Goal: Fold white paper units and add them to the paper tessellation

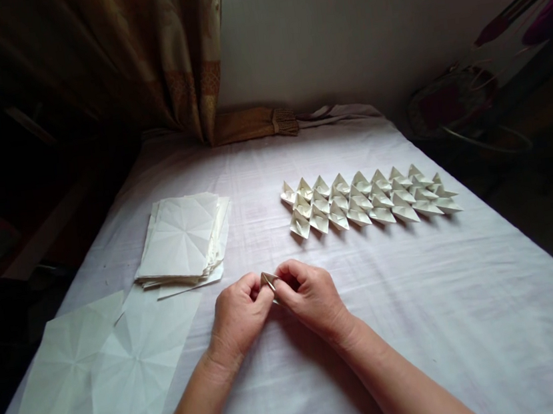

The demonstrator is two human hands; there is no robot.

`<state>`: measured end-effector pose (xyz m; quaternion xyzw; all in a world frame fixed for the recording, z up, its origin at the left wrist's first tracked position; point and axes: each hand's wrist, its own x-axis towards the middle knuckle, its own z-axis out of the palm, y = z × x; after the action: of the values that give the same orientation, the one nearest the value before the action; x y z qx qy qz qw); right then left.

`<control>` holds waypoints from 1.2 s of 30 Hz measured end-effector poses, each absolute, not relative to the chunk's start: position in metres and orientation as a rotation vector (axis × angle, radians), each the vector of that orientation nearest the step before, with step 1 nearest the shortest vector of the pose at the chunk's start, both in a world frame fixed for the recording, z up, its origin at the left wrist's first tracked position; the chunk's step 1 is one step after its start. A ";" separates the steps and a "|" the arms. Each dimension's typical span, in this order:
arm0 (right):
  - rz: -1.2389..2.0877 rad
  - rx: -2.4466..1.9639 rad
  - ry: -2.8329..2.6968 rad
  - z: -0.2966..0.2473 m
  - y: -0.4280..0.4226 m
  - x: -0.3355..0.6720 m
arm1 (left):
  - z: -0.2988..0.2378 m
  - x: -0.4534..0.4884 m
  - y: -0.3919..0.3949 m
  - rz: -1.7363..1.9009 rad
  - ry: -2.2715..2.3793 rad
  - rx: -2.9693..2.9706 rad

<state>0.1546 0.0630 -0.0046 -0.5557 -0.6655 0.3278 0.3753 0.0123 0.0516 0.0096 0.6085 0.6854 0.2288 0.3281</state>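
Observation:
Between both hands is a small folded paper piece (268,279), its pointed tip showing above the thumbs and the rest covered by fingers. My left hand (242,308) pinches it from the left side. On the right, my right hand (314,296) is closed on the same piece, thumb and fingers pressed together. Beyond the right hand stand rows of small folded paper boats (359,202), set close together with their points up. A stack of creased white paper squares (184,235) lies ahead of my left hand.
Loose creased sheets (135,365) overlap at the left front. A pale cloth (420,310) covers the surface under everything. At the far end a gold-brown curtain (193,63) hangs onto it, beside a pale wall (335,32). Dark clutter lies past the right edge.

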 end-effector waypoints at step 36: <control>0.708 -1.358 -1.680 -0.014 0.053 0.162 | 0.014 -0.001 0.058 0.582 1.638 1.291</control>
<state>0.1621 0.0533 -0.0137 -0.5420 -0.6705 0.2824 0.4207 -0.0010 0.0584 0.0143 0.5266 0.6683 0.2372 0.4689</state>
